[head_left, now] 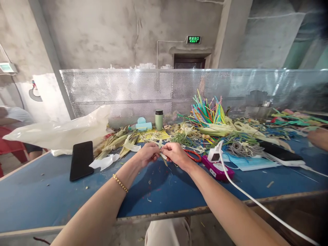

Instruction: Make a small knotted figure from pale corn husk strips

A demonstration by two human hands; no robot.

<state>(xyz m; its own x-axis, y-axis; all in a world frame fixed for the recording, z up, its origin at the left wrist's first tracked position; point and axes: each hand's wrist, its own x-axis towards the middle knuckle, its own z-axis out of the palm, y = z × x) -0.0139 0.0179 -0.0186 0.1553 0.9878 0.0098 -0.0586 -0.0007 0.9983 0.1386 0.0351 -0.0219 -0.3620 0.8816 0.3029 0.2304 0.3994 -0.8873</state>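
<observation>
My left hand (148,153) and my right hand (175,154) meet above the blue table (51,194), fingers pinched together on a thin pale strip of corn husk (162,154) held between them. A gold bead bracelet (120,183) circles my left wrist. Red-handled scissors (193,155) lie just right of my right hand. More husk strips (120,141) are piled behind my left hand.
A black phone (81,160) lies at the left beside a white plastic bag (64,131). A magenta power strip (217,168) with a white cable (256,203) sits at the right. Coloured strips (207,111), a green bottle (159,120) and a perforated metal screen (115,92) stand behind. Another person's arm (317,138) shows at far right.
</observation>
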